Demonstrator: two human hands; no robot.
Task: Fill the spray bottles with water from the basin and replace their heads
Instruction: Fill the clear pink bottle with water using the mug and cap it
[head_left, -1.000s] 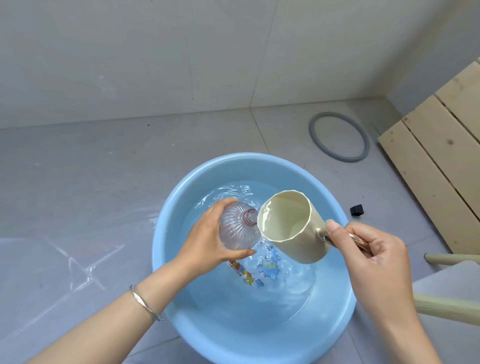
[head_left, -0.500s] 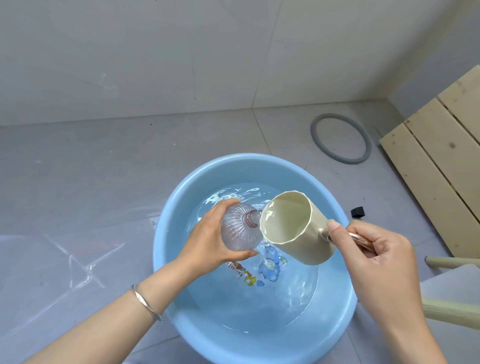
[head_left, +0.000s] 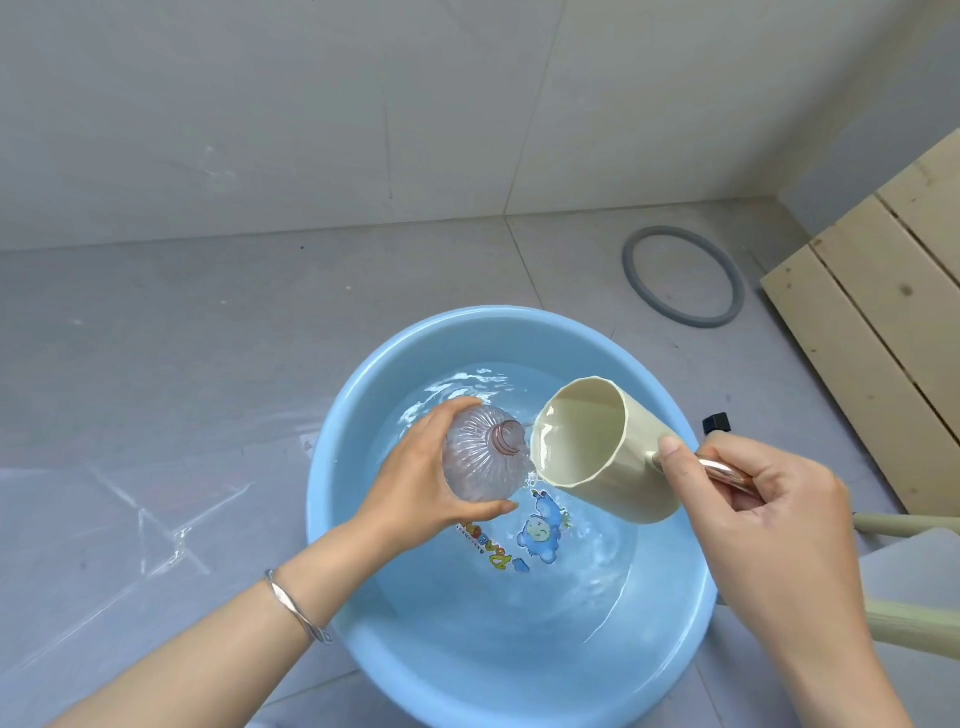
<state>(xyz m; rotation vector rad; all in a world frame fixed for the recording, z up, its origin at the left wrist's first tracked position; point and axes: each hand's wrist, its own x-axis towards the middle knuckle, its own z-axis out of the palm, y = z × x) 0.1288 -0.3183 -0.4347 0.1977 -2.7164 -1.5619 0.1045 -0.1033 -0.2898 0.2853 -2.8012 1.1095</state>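
A round blue basin holding water stands on the grey floor. Over it my left hand grips a clear ribbed spray bottle with no head on its neck. My right hand holds a cream cup by its shiny copper handle. The cup is tipped to the left, its rim right beside the bottle's open neck. A thin trickle of water falls between cup and bottle into the basin. A cartoon print shows on the basin floor.
A grey rubber ring lies on the floor beyond the basin. A small black piece sits by the basin's right rim. Wooden slats are at the right, and a pale stool at the lower right. Wall behind.
The cup and the bottle have stayed together over the basin, with only slight shifts. The cup looks a little more tipped. Ripples in the water have moved.
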